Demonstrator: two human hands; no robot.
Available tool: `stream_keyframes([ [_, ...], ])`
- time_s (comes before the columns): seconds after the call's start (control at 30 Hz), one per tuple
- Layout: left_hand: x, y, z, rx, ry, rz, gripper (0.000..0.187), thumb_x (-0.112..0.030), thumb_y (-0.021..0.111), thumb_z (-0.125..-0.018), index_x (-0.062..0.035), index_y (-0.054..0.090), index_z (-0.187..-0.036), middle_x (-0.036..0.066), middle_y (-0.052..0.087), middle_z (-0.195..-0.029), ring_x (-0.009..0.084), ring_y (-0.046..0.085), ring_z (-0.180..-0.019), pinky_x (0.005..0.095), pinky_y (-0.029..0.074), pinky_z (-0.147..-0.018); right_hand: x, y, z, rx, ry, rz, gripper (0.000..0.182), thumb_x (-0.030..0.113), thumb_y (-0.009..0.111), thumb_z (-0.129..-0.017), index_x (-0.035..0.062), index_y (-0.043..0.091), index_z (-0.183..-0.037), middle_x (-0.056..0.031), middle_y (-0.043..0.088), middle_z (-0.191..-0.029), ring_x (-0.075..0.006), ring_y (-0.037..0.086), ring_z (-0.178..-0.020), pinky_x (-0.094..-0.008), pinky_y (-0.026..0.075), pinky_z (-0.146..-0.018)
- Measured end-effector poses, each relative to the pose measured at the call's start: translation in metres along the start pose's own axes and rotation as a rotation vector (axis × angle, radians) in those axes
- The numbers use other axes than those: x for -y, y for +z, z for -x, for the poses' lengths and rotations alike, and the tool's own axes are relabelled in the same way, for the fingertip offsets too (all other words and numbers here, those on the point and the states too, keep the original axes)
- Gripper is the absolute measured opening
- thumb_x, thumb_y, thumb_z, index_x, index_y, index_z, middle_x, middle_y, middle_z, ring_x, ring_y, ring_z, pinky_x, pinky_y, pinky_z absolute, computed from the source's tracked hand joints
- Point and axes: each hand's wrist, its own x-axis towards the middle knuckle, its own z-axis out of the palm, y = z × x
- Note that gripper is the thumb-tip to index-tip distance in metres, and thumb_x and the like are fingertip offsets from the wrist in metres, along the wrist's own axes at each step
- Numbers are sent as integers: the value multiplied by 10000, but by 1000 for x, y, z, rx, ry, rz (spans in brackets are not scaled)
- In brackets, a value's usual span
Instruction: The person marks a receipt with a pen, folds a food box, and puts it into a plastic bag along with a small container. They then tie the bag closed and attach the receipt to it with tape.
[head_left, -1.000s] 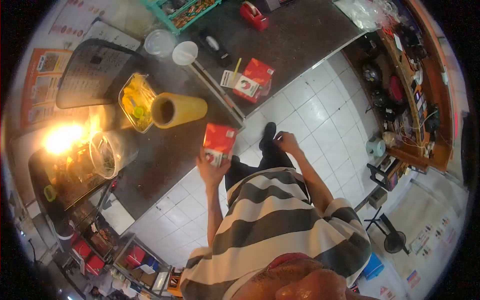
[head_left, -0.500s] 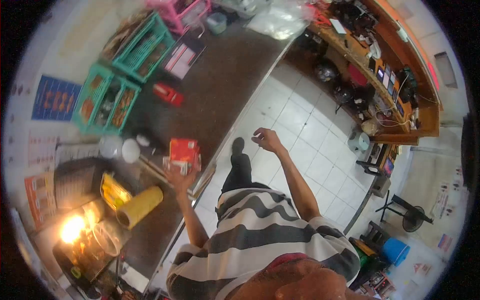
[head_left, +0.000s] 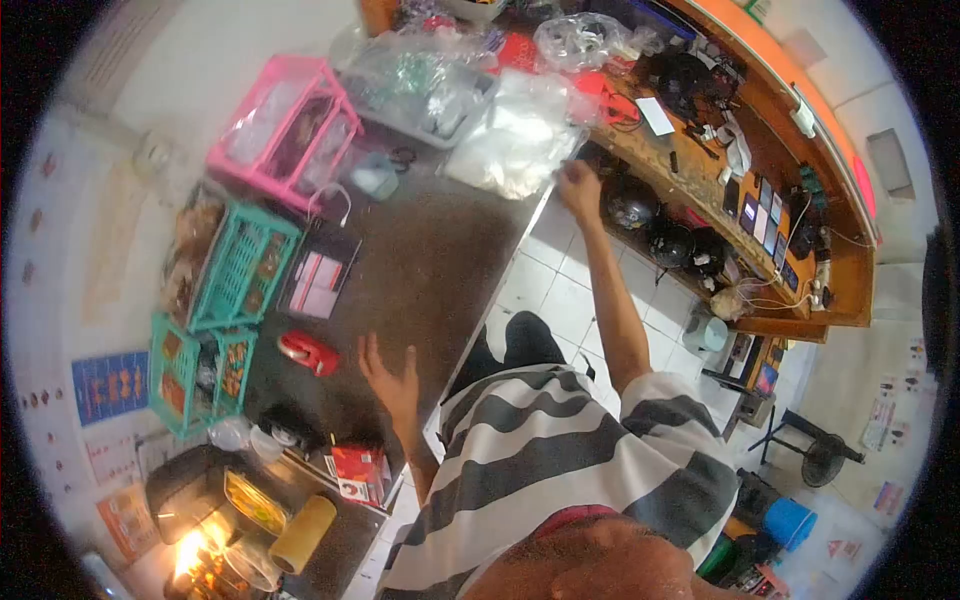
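My left hand is above the dark tabletop with its fingers spread and nothing in it. Close by on its left lies a red tape dispenser, and a red box stands below it near the table edge. My right hand is at the far table edge, beside a stack of clear plastic bags. Its fingers are curled together at the corner of the bags; what they hold, if anything, is too small to make out.
Green baskets, a pink rack and pink-white papers line the left side. A grey tray holds plastic bags. At lower left are a yellow roll and a bright light. A wooden counter with phones stands right.
The view has shifted forward along the table. My left hand has left the red box and is spread over the tabletop. My right hand has moved from above the floor to the plastic bags.
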Motion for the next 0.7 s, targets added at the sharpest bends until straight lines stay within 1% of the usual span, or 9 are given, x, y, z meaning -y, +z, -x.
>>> stream_keyframes([
  [0.17,-70,72,-52,80,-9,64,544,-220,743,-834,-39,548,-1310,215,459,-1402,380,451,-1296,482,366,-1067,-102,-1,-194,-277,105,-65,354,273,708,-829,-5,670,-1043,-128,700,-892,-235,659,-853,-366,507,-792],
  [0.23,-93,94,-59,27,-69,42,511,-210,740,-837,-33,569,-1285,216,489,-1371,377,478,-1270,473,390,-1045,-169,19,-261,-431,-176,-86,454,292,707,-778,-22,646,-1100,-169,708,-900,-315,677,-864,-427,514,-787],
  [0.3,-119,117,-71,-28,-124,20,478,-201,738,-840,-28,590,-1261,217,519,-1340,374,505,-1244,463,415,-1022,-186,24,-295,-270,-172,-11,420,250,707,-782,-47,651,-1074,-138,711,-893,-244,674,-831,-375,519,-759],
  [0.37,-143,140,-76,-106,-153,-48,393,-167,725,-854,-16,630,-1204,201,586,-1257,351,568,-1168,436,441,-991,-174,22,-324,558,15,-162,333,189,708,-782,-41,661,-1018,-113,706,-872,-191,664,-794,-315,515,-739],
  [0.4,-157,155,-79,-109,-165,-63,393,-167,725,-854,-16,630,-1204,201,586,-1257,351,568,-1168,436,441,-991,-141,12,-319,621,-41,-121,231,158,701,-810,-23,661,-949,-97,692,-824,-154,651,-762,-288,507,-719],
  [0.47,-182,194,-83,-185,-469,328,326,-134,707,-868,-13,654,-1165,171,644,-1182,274,612,-1105,389,470,-948,-114,-7,-319,588,45,-313,177,143,689,-829,-9,659,-915,-87,685,-811,-157,644,-751,-298,506,-712],
  [0.53,-201,236,-98,-102,-402,324,290,-106,696,-876,-16,664,-1149,142,674,-1139,194,633,-1045,336,491,-910,-105,-26,-313,550,156,-498,129,128,677,-848,5,658,-881,-77,678,-797,-160,638,-741,-308,506,-705],
  [0.6,-249,280,-133,12,-438,469,293,-95,703,-869,-18,666,-1149,125,686,-1122,164,636,-1029,306,501,-891,-96,-45,-308,644,452,-788,97,117,621,-905,27,641,-874,-83,683,-853,-177,644,-800,-327,506,-747],
  [0.7,-295,364,-181,295,-337,658,416,-130,715,-877,-6,592,-1254,110,643,-1185,189,612,-1079,315,503,-910,-80,-54,-300,756,514,-1003,111,123,567,-935,33,625,-907,-108,687,-939,-204,648,-893,-338,503,-814],
])
